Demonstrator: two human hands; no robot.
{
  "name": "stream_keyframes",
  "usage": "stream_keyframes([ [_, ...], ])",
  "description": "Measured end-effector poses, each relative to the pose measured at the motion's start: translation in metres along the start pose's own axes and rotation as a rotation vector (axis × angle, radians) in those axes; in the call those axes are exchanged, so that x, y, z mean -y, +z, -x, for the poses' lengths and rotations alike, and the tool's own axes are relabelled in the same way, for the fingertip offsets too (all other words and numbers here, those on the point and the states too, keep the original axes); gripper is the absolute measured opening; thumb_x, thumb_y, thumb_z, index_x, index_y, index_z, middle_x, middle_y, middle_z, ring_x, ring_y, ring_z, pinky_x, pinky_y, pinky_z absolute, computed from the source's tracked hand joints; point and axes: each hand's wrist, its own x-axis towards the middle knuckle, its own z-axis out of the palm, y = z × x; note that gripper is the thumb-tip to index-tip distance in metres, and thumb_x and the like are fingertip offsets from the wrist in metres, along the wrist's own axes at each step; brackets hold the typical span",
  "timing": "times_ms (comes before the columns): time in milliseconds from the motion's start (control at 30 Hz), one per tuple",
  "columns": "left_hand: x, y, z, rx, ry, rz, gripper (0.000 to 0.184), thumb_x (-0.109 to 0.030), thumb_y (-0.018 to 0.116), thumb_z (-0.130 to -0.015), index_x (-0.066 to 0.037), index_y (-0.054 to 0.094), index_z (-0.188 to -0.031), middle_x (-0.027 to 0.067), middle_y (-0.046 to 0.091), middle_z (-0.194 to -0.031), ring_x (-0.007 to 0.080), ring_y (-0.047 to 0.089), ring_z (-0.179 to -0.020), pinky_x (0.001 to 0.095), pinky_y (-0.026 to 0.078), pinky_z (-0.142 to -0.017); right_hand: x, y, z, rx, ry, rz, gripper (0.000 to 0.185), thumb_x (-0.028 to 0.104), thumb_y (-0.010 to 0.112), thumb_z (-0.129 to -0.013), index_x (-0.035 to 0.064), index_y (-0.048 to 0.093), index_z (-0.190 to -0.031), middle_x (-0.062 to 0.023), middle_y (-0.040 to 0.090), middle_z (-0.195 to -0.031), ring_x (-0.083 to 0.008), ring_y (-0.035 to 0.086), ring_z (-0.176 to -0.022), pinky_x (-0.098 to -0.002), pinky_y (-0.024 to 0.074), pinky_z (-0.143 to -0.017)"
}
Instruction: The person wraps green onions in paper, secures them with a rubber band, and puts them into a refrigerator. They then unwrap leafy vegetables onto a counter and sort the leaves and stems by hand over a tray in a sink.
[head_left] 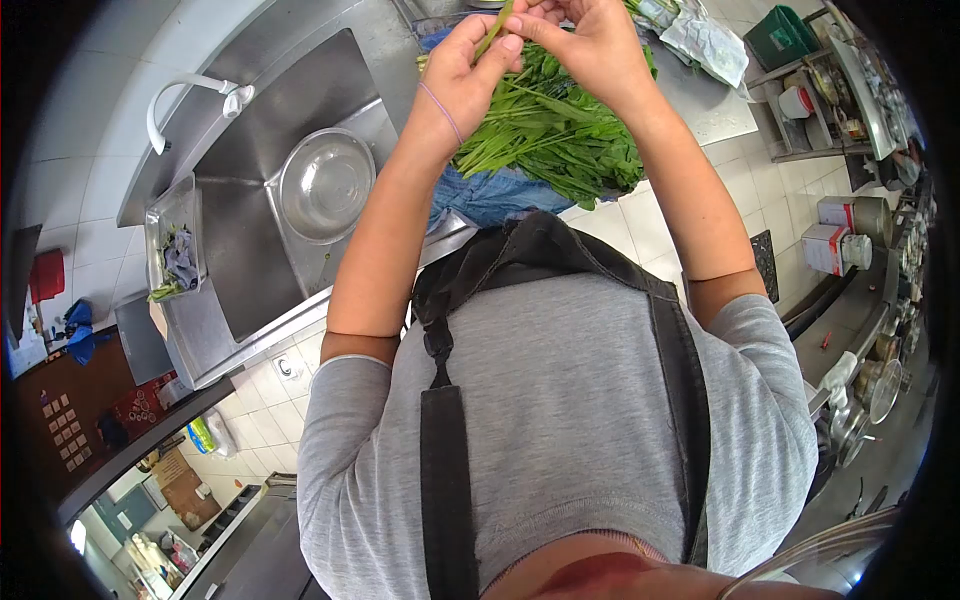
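Note:
A single green vegetable stalk (492, 32) slants up between my two hands at the top of the view. My left hand (470, 70), with a thin purple band at its wrist, is closed on the stalk's lower part. The fingers of my right hand (585, 45) pinch at the same stalk higher up; its upper end runs close to the frame edge. Under both hands lies a big heap of leafy greens (560, 140), stems toward the left and leaves toward the right. The heap rests on a blue plastic sheet (500, 195).
To the left, a steel sink (240, 225) holds a round metal bowl (327, 186) beneath a white faucet (237, 98). A clear tray with scraps (178, 262) stands at its far left corner. A plastic-wrapped bundle (705, 42) lies right of the greens.

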Motion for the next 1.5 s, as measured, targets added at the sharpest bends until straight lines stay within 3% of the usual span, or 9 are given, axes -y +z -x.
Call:
stream_keyframes([
  [233, -0.014, -0.018, -0.014, -0.019, 0.163, -0.566, 0.033, -0.029, 0.052, -0.102, -0.004, 0.062, -0.121, 0.0159, 0.07, -0.1, 0.0255, 0.065, -0.094, 0.0357, 0.048, -0.083, 0.04, -0.014, -0.01, 0.037, -0.625, 0.838, 0.02, 0.004, 0.067, -0.081, 0.0039, 0.067, -0.101, -0.0045, 0.064, -0.094, -0.0204, 0.058, -0.093, -0.0348, 0.046, -0.08],
  [500, -0.035, -0.017, -0.024, -0.018, 0.143, -1.125, 0.031, -0.033, 0.049, -0.101, -0.008, 0.065, -0.111, 0.0233, 0.068, -0.095, 0.0464, 0.061, -0.094, 0.0503, 0.048, -0.08, 0.033, -0.013, -0.026, 0.137, -0.81, 1.271, 0.011, 0.016, 0.067, -0.071, 0.0069, 0.064, -0.077, -0.0053, 0.058, -0.078, -0.0233, 0.055, -0.079, -0.035, 0.0409, -0.072],
  [700, -0.028, -0.013, -0.017, -0.134, 0.134, -1.098, 0.018, -0.017, 0.063, -0.09, -0.007, 0.065, -0.105, 0.0163, 0.07, -0.084, 0.0415, 0.065, -0.082, 0.0472, 0.049, -0.079, 0.015, -0.005, -0.03, 0.041, -0.638, 1.007, 0.008, 0.013, 0.064, -0.072, 0.0067, 0.06, -0.073, -0.0085, 0.058, -0.075, -0.0272, 0.057, -0.075, -0.0375, 0.042, -0.068],
  [800, -0.014, -0.015, -0.015, -0.206, 0.359, -1.119, 0.011, -0.017, 0.064, -0.093, -0.006, 0.065, -0.095, 0.009, 0.066, -0.072, 0.0304, 0.061, -0.062, 0.0399, 0.05, -0.062, 0.0, -0.004, -0.03, 0.053, -0.356, 0.796, 0.009, 0.014, 0.063, -0.075, 0.0053, 0.06, -0.074, -0.0116, 0.059, -0.073, -0.031, 0.059, -0.071, -0.0401, 0.0451, -0.064],
  [867, -0.02, -0.021, -0.013, -0.1, 0.126, -1.096, 0.025, -0.03, 0.054, -0.098, -0.009, 0.067, -0.101, 0.015, 0.069, -0.085, 0.0379, 0.063, -0.081, 0.0447, 0.05, -0.071, 0.0, -0.003, -0.027, 0.093, -0.16, 0.675, 0.012, 0.016, 0.065, -0.079, 0.0038, 0.062, -0.077, -0.0143, 0.064, -0.072, -0.0341, 0.063, -0.069, -0.0419, 0.0493, -0.062],
  [1100, -0.005, -0.037, -0.011, -0.045, 0.073, -1.028, 0.033, -0.038, 0.048, -0.102, -0.012, 0.069, -0.101, 0.0145, 0.071, -0.089, 0.04, 0.065, -0.089, 0.0455, 0.049, -0.075, -0.015, 0.001, -0.025, 0.182, -0.491, 0.827, 0.012, 0.014, 0.065, -0.082, 0.003, 0.068, -0.08, -0.0171, 0.066, -0.076, -0.0346, 0.065, -0.072, -0.0411, 0.0513, -0.065],
  [1367, -0.005, -0.046, 0.008, -0.198, -0.024, -0.767, 0.025, -0.029, 0.054, -0.101, -0.009, 0.07, -0.099, 0.0045, 0.053, -0.065, 0.0123, 0.049, -0.062, 0.0291, 0.041, -0.06, -0.05, 0.023, -0.029, 0.014, 0.122, 0.253, 0.015, 0.014, 0.067, -0.08, -0.001, 0.069, -0.083, -0.0149, 0.067, -0.071, -0.0197, 0.062, -0.061, -0.033, 0.0488, -0.061],
  [1400, -0.002, -0.051, 0.011, -0.226, -0.022, -0.71, 0.024, -0.028, 0.055, -0.101, -0.009, 0.071, -0.099, 0.0027, 0.051, -0.064, 0.009, 0.047, -0.062, 0.0272, 0.04, -0.059, -0.083, 0.022, -0.03, -0.035, -0.073, 0.398, 0.016, 0.015, 0.067, -0.081, -0.0003, 0.07, -0.085, -0.0148, 0.068, -0.073, -0.0259, 0.064, -0.061, -0.0354, 0.0504, -0.061],
  [1500, 0.004, -0.063, 0.023, -0.283, -0.041, -0.614, 0.024, -0.026, 0.058, -0.1, -0.006, 0.071, -0.099, -0.0014, 0.059, -0.07, 0.0071, 0.051, -0.069, 0.0244, 0.041, -0.063, -0.144, 0.028, -0.015, 0.237, 0.19, 0.945, 0.023, 0.022, 0.074, -0.083, 0.0026, 0.071, -0.095, -0.0154, 0.073, -0.096, -0.0297, 0.07, -0.087, -0.0426, 0.0551, -0.079],
])
